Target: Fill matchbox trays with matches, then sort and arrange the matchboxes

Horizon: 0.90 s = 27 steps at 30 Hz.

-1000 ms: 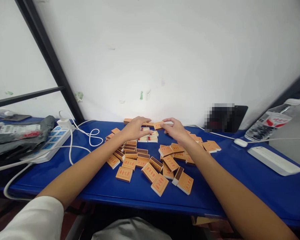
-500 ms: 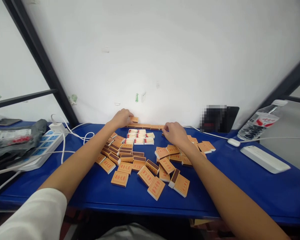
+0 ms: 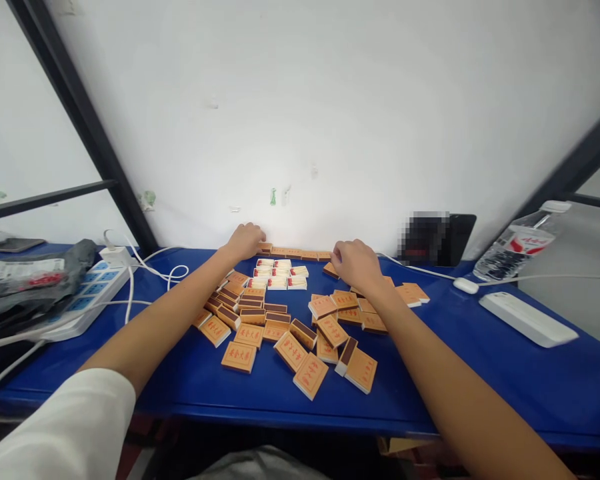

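Many orange matchboxes (image 3: pixel 290 333) lie scattered on a blue table (image 3: pixel 480 373). A row of matchboxes (image 3: pixel 295 253) stands along the wall at the back. My left hand (image 3: pixel 245 240) rests at the left end of that row, fingers curled on the end box. My right hand (image 3: pixel 355 261) sits at the row's right end, fingers curled down beside a loose matchbox (image 3: pixel 330 270). Several white-sided boxes (image 3: pixel 279 275) sit between my hands.
A white power strip (image 3: pixel 87 297) with white cables (image 3: pixel 155 273) lies at the left beside grey bags (image 3: pixel 25 280). At the right are a black device (image 3: pixel 443 237), a white mouse-like object (image 3: pixel 466 285), a white flat bar (image 3: pixel 527 319) and a water bottle (image 3: pixel 523 247).
Both hands moved apart from the middle of the table's back to the two ends of the row of matchboxes against the wall. The view shifted slightly.
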Each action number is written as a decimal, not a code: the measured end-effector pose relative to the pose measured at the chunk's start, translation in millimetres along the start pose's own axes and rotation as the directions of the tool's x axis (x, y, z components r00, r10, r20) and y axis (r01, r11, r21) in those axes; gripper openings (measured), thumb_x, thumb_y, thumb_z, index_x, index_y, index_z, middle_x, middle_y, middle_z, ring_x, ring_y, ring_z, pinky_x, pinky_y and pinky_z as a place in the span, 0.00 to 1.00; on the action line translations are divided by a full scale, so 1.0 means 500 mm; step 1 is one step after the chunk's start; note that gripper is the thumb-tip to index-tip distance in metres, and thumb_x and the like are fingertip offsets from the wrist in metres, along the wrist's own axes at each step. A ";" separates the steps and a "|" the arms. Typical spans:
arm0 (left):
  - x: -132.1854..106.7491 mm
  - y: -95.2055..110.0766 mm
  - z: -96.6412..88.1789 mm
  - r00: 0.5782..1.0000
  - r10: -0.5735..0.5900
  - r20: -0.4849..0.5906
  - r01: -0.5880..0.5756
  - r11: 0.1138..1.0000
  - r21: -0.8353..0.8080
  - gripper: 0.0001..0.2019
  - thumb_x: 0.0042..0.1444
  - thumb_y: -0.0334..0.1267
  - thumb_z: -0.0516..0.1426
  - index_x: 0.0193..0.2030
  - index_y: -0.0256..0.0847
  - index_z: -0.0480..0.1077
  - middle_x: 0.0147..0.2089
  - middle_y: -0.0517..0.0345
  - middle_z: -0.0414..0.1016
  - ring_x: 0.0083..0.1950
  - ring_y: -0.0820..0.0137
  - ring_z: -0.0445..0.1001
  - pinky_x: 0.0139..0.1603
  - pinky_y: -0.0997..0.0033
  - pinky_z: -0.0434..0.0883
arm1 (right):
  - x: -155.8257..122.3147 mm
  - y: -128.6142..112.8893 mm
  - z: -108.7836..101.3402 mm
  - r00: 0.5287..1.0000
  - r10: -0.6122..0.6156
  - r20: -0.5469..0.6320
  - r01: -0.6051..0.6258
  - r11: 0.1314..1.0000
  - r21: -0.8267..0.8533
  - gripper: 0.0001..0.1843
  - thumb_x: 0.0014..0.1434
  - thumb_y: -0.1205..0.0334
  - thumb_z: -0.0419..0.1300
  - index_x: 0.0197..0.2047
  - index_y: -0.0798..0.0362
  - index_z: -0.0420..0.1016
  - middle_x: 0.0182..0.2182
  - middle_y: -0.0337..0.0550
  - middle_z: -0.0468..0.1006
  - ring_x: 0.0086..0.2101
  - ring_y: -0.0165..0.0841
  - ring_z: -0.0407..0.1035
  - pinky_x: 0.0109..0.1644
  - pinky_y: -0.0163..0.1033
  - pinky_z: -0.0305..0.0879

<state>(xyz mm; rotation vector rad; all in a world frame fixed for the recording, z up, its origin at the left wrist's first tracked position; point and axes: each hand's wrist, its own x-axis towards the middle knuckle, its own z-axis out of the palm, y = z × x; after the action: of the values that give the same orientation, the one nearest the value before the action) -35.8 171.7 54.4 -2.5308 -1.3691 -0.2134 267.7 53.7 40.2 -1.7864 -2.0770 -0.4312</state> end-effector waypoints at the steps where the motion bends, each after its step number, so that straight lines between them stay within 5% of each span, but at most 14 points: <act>1: -0.001 0.005 0.000 1.000 0.021 0.002 -0.021 1.000 -0.004 0.14 0.61 0.37 0.61 0.53 0.43 0.81 0.55 0.44 0.79 0.60 0.51 0.71 0.60 0.57 0.65 | 0.000 0.001 0.000 1.000 0.004 0.007 -0.004 1.000 -0.003 0.12 0.69 0.61 0.55 0.38 0.53 0.80 0.36 0.59 0.82 0.42 0.49 0.72 0.44 0.48 0.62; 8: -0.003 0.036 -0.013 0.996 0.091 0.017 -0.091 0.996 -0.017 0.14 0.64 0.32 0.55 0.47 0.44 0.83 0.53 0.43 0.77 0.60 0.52 0.70 0.58 0.56 0.66 | -0.003 0.014 0.015 0.975 -0.010 0.220 0.014 1.000 -0.017 0.14 0.62 0.51 0.66 0.34 0.53 0.78 0.39 0.63 0.82 0.48 0.54 0.72 0.46 0.50 0.66; 12: -0.023 0.050 -0.041 0.996 0.090 -0.007 -0.090 0.995 -0.046 0.15 0.67 0.37 0.54 0.50 0.42 0.82 0.56 0.43 0.77 0.60 0.51 0.71 0.59 0.54 0.66 | -0.001 0.033 0.033 0.956 -0.038 0.292 0.016 0.997 0.077 0.10 0.57 0.55 0.70 0.32 0.52 0.77 0.39 0.61 0.82 0.48 0.54 0.73 0.47 0.50 0.67; 17: -0.081 0.103 -0.086 0.968 0.198 -0.153 -0.229 0.949 -0.219 0.15 0.69 0.42 0.57 0.56 0.41 0.79 0.54 0.46 0.80 0.59 0.55 0.72 0.61 0.56 0.67 | 0.004 0.034 0.040 0.954 -0.072 0.292 0.015 0.981 0.195 0.08 0.58 0.57 0.69 0.36 0.52 0.79 0.37 0.54 0.83 0.40 0.46 0.76 0.45 0.46 0.68; 19: -0.106 0.130 -0.095 0.954 0.215 -0.208 -0.266 0.926 -0.267 0.20 0.68 0.45 0.59 0.62 0.39 0.75 0.56 0.45 0.79 0.60 0.54 0.73 0.61 0.55 0.69 | 0.004 0.018 0.039 0.961 -0.123 0.249 0.019 0.923 0.383 0.13 0.58 0.55 0.69 0.43 0.53 0.80 0.40 0.51 0.83 0.39 0.42 0.76 0.45 0.44 0.70; 22: -0.136 0.160 -0.090 0.946 0.200 -0.254 -0.278 0.905 -0.324 0.27 0.65 0.48 0.63 0.67 0.39 0.70 0.59 0.43 0.78 0.62 0.53 0.73 0.60 0.54 0.70 | 0.000 -0.017 0.033 0.965 -0.212 0.157 0.039 0.705 0.709 0.20 0.57 0.54 0.70 0.51 0.54 0.79 0.46 0.49 0.82 0.40 0.38 0.76 0.46 0.42 0.73; 27: -0.152 0.162 -0.059 0.918 0.231 -0.324 -0.351 0.851 -0.389 0.18 0.62 0.46 0.67 0.55 0.40 0.78 0.50 0.48 0.83 0.52 0.56 0.78 0.55 0.55 0.72 | -0.012 -0.062 0.008 0.962 -0.257 0.095 0.061 0.538 0.841 0.20 0.55 0.55 0.72 0.50 0.53 0.80 0.49 0.51 0.80 0.40 0.36 0.76 0.44 0.41 0.75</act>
<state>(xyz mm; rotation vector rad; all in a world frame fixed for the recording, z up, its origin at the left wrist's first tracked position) -9.6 59.6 51.3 -2.8906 -0.8859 -0.8578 237.6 45.7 34.4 -1.0625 -2.0289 0.6770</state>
